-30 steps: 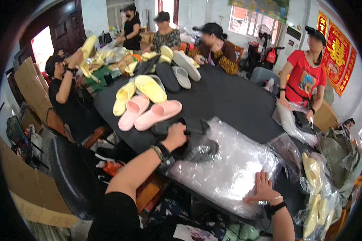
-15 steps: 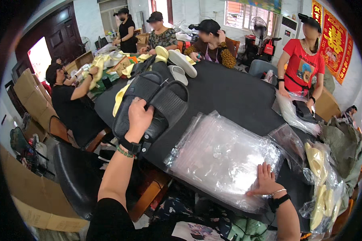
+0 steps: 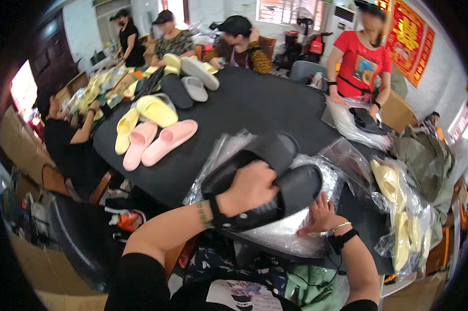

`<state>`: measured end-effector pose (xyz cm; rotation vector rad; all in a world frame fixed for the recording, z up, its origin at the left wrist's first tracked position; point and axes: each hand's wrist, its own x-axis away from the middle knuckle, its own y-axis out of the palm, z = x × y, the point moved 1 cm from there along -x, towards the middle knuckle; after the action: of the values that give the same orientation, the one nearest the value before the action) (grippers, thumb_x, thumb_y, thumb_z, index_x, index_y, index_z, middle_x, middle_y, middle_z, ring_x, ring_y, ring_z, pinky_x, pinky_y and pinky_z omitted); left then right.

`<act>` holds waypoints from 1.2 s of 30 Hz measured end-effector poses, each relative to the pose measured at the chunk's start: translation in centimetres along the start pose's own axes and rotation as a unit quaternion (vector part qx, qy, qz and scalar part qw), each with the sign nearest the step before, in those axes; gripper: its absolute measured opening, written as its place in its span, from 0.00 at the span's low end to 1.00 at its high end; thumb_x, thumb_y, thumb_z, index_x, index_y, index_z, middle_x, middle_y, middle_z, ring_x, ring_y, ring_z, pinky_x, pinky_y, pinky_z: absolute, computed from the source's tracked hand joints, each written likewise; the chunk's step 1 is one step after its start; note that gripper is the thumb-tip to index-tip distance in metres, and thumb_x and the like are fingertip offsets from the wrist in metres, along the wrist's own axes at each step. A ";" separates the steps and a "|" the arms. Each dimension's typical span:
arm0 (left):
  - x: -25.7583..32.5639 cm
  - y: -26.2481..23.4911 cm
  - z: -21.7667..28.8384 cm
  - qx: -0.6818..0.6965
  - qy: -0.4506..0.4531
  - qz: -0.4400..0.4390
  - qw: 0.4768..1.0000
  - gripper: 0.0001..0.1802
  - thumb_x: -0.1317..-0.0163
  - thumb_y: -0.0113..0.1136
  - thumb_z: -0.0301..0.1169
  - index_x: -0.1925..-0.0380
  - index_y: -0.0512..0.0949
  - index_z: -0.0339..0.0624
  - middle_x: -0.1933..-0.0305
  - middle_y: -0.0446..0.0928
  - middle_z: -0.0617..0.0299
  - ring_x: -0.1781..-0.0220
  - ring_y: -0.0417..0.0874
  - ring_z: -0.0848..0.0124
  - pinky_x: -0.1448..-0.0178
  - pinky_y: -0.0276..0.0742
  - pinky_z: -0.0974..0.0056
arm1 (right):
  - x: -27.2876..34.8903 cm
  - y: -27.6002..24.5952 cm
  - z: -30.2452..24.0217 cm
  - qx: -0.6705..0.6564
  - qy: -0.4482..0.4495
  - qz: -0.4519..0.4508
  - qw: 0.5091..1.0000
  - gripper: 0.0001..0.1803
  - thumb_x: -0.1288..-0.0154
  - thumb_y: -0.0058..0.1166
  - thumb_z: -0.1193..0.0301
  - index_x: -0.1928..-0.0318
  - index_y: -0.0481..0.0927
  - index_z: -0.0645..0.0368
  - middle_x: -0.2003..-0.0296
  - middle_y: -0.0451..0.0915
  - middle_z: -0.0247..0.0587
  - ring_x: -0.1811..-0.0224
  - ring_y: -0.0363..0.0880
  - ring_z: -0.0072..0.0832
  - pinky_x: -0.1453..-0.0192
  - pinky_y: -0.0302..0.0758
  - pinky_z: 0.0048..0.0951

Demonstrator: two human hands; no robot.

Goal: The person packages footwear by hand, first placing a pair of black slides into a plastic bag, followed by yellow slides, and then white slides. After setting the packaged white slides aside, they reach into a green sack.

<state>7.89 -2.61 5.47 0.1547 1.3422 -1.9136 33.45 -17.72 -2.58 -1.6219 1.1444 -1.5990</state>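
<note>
My left hand [image 3: 252, 187] is closed on a pair of black slide sandals [image 3: 301, 191], gripping them where the two lie side by side. They hang over a stack of clear plastic bags [image 3: 205, 176] on the black table [image 3: 255, 111], hiding much of it. On the stack's near right part, my right hand [image 3: 321, 215] lies flat with fingers spread. Left of the bags are pink slides [image 3: 169, 141] and yellow slides [image 3: 157, 110]. Farther back sit grey slides [image 3: 200, 73] and a dark slide [image 3: 177, 90].
Bagged cream-yellow slides [image 3: 400, 236] lie at the right table edge beside a grey-green cloth heap [image 3: 426, 160]. Across the table, a person in red [image 3: 362, 65] handles a clear bag with something black. Other people sit or stand around the far side. A black chair [image 3: 81, 236] stands at lower left.
My left hand has carried the black slides rightward from the table's left side to over the bags, uncovering the pink slides. My right hand stays on the bags. The view has shifted.
</note>
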 end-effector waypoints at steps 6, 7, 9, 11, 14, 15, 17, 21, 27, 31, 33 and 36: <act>-0.4 10.0 -2.7 0.014 -0.074 -0.082 0.994 0.15 0.50 0.67 0.37 0.76 0.81 0.33 0.70 0.79 0.42 0.64 0.81 0.43 0.56 0.79 0.46 | -0.1 0.6 0.8 0.014 0.017 -0.012 1.000 0.83 0.65 0.64 0.23 0.23 0.38 0.68 0.23 0.27 0.69 0.21 0.17 0.60 0.21 0.35 0.60; -0.4 9.7 -3.8 0.012 -0.078 -0.072 0.994 0.17 0.47 0.67 0.38 0.77 0.81 0.31 0.69 0.79 0.40 0.64 0.82 0.42 0.57 0.80 0.45 | -0.1 0.8 0.8 0.008 0.013 0.001 1.000 0.85 0.66 0.65 0.24 0.23 0.34 0.67 0.23 0.27 0.67 0.21 0.18 0.60 0.21 0.36 0.61; -0.5 8.9 -6.2 -0.002 -0.108 -0.050 0.993 0.17 0.47 0.66 0.39 0.77 0.81 0.31 0.70 0.79 0.40 0.63 0.82 0.42 0.57 0.79 0.45 | 0.1 1.0 0.7 -0.001 0.010 0.012 1.000 0.87 0.67 0.65 0.24 0.23 0.29 0.66 0.23 0.26 0.66 0.20 0.19 0.60 0.22 0.36 0.62; -0.7 7.5 -8.8 -0.045 -0.140 -0.023 0.989 0.18 0.46 0.66 0.40 0.77 0.82 0.32 0.70 0.79 0.40 0.63 0.81 0.42 0.56 0.79 0.45 | 0.3 0.5 0.2 -0.013 0.009 0.019 1.000 0.86 0.67 0.66 0.24 0.23 0.31 0.66 0.23 0.27 0.67 0.20 0.20 0.60 0.22 0.37 0.62; -0.7 5.1 -12.4 -0.082 -0.175 0.003 0.981 0.17 0.46 0.66 0.40 0.75 0.82 0.32 0.67 0.81 0.39 0.59 0.83 0.42 0.53 0.79 0.45 | 0.3 0.5 0.0 -0.006 0.018 0.016 1.000 0.85 0.66 0.65 0.24 0.23 0.32 0.66 0.23 0.26 0.67 0.20 0.21 0.60 0.22 0.36 0.61; -0.8 4.2 -13.0 -0.082 -0.210 -0.007 0.974 0.17 0.46 0.65 0.39 0.73 0.83 0.33 0.65 0.82 0.40 0.57 0.83 0.43 0.52 0.80 0.45 | 0.4 0.3 0.2 0.002 0.022 0.011 1.000 0.85 0.65 0.65 0.24 0.23 0.32 0.66 0.23 0.27 0.67 0.20 0.21 0.60 0.21 0.36 0.61; -0.6 2.5 -15.0 -0.114 -0.244 -0.019 0.963 0.17 0.46 0.65 0.40 0.72 0.83 0.32 0.64 0.82 0.40 0.56 0.84 0.44 0.51 0.79 0.46 | 0.3 0.0 0.0 0.001 0.020 0.008 1.000 0.84 0.63 0.66 0.25 0.23 0.31 0.66 0.23 0.26 0.68 0.20 0.20 0.60 0.21 0.35 0.60; 0.7 -0.1 -18.0 -0.190 -0.229 0.012 0.955 0.17 0.46 0.65 0.40 0.70 0.84 0.33 0.62 0.82 0.40 0.55 0.83 0.44 0.49 0.79 0.47 | 0.2 -0.4 -0.5 -0.023 -0.002 0.006 1.000 0.83 0.61 0.65 0.26 0.23 0.30 0.65 0.24 0.25 0.68 0.20 0.19 0.59 0.21 0.33 0.58; 2.6 -1.5 -7.6 -0.068 -0.152 0.005 0.986 0.14 0.50 0.67 0.36 0.75 0.82 0.33 0.65 0.79 0.39 0.58 0.81 0.43 0.51 0.78 0.46 | 0.4 0.1 0.2 -0.027 0.005 0.019 0.999 0.84 0.65 0.65 0.25 0.23 0.34 0.67 0.23 0.27 0.69 0.20 0.19 0.60 0.22 0.35 0.61; 6.9 3.8 -5.7 -0.025 -0.116 -0.056 0.991 0.16 0.49 0.68 0.35 0.70 0.80 0.32 0.64 0.77 0.42 0.57 0.79 0.43 0.50 0.77 0.47 | 0.6 -0.3 -0.3 -0.018 0.007 0.016 1.000 0.84 0.65 0.66 0.25 0.23 0.34 0.67 0.23 0.28 0.68 0.20 0.21 0.60 0.21 0.35 0.61; 7.3 4.4 -5.9 -0.012 -0.109 -0.013 0.994 0.16 0.49 0.69 0.34 0.70 0.78 0.31 0.63 0.77 0.43 0.56 0.79 0.45 0.49 0.77 0.47 | 0.6 0.0 -0.3 -0.010 0.019 0.014 1.000 0.84 0.65 0.68 0.26 0.23 0.34 0.67 0.23 0.28 0.68 0.20 0.22 0.60 0.21 0.36 0.60; 7.4 3.9 -6.8 0.041 -0.119 -0.004 0.992 0.15 0.49 0.70 0.33 0.71 0.78 0.32 0.64 0.76 0.43 0.57 0.79 0.44 0.51 0.77 0.46 | 0.1 0.0 -0.4 -0.012 0.013 0.014 1.000 0.84 0.64 0.68 0.27 0.23 0.33 0.66 0.23 0.27 0.68 0.20 0.21 0.60 0.21 0.35 0.60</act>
<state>3.08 -1.27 -4.14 -0.0380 1.1081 -1.9282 33.01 -17.72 -2.52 -1.5981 1.1992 -1.5980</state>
